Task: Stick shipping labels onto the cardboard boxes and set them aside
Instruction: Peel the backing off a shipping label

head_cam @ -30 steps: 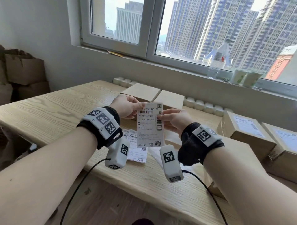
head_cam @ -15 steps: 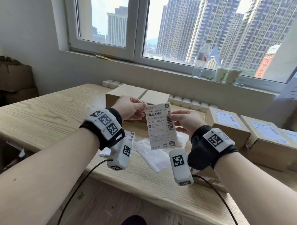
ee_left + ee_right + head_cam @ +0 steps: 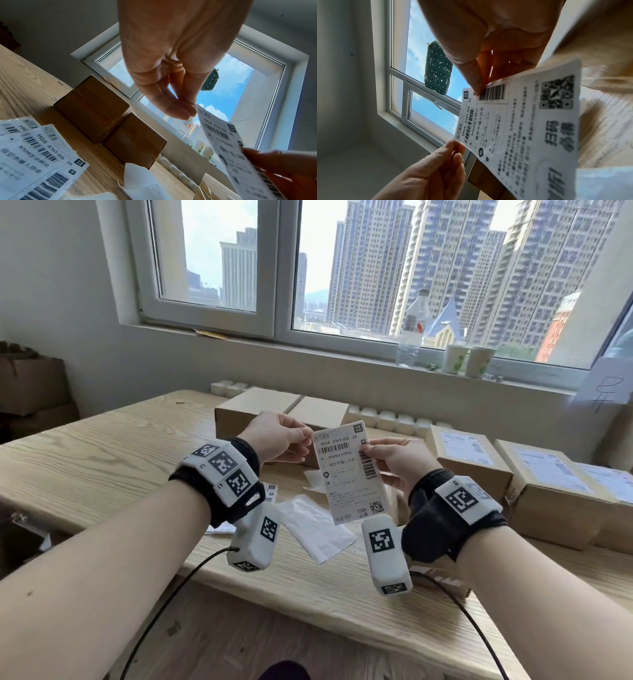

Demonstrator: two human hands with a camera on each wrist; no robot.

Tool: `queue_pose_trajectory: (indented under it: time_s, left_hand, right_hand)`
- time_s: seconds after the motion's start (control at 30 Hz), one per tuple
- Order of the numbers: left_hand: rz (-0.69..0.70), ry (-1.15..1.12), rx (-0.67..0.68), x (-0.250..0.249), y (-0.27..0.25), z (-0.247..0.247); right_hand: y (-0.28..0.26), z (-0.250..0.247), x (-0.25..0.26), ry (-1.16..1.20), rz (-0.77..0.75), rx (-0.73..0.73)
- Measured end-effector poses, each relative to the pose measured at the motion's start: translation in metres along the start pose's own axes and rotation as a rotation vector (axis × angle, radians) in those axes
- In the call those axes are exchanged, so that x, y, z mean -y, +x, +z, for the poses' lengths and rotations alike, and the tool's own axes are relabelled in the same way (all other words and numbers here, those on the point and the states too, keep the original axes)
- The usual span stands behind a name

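I hold a white shipping label (image 3: pixel 349 470) upright in the air above the wooden table (image 3: pixel 102 460). My left hand (image 3: pixel 279 436) pinches its top left corner between thumb and fingertips (image 3: pixel 181 112). My right hand (image 3: pixel 394 460) pinches its right edge beside the side barcode (image 3: pixel 491 92). The same label (image 3: pixel 228 147) (image 3: pixel 518 128) hangs between both hands in the wrist views. Two plain cardboard boxes (image 3: pixel 260 405) (image 3: pixel 96 108) stand side by side behind the label. Labelled boxes (image 3: pixel 469 460) sit at the right.
Loose labels (image 3: pixel 34 151) lie on the table under my left wrist. White backing paper (image 3: pixel 315 525) lies in front of me. A bottle (image 3: pixel 411 330) and two cups (image 3: pixel 467 361) stand on the windowsill. More cardboard boxes (image 3: pixel 30 385) are stacked at far left.
The label has tilted a little, its top leaning left, still held in both hands. My view has shifted left, so more labelled boxes show at the right.
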State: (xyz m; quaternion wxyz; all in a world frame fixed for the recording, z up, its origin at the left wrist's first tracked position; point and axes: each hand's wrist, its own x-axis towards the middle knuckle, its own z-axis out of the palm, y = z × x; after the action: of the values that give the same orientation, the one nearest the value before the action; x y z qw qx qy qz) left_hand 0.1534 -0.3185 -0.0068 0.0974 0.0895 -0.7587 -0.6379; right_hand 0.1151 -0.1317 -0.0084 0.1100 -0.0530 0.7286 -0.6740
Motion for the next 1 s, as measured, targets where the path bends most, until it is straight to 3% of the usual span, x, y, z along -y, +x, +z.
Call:
queue_pose_trajectory:
  time_s: [0.5,0.7,0.87,1.0]
  left_hand:
    - [0.028,0.032,0.024,-0.001,-0.003,0.004]
    - [0.044,0.047,0.012,-0.011,-0.002,0.006]
    - [0.077,0.08,0.064,-0.014,-0.006,0.014]
    - [0.122,0.083,0.094,-0.013,-0.008,0.021]
  right_hand:
    - [0.003,-0.001,-0.004,-0.006,0.016,-0.031]
    - [0.005,0.002,0.005,-0.221,-0.181,-0.182]
    - [-0.005,0.017,0.013,-0.238,-0.23,-0.026]
    - [-0.007,0.022,0.012,-0.265,-0.296,0.009]
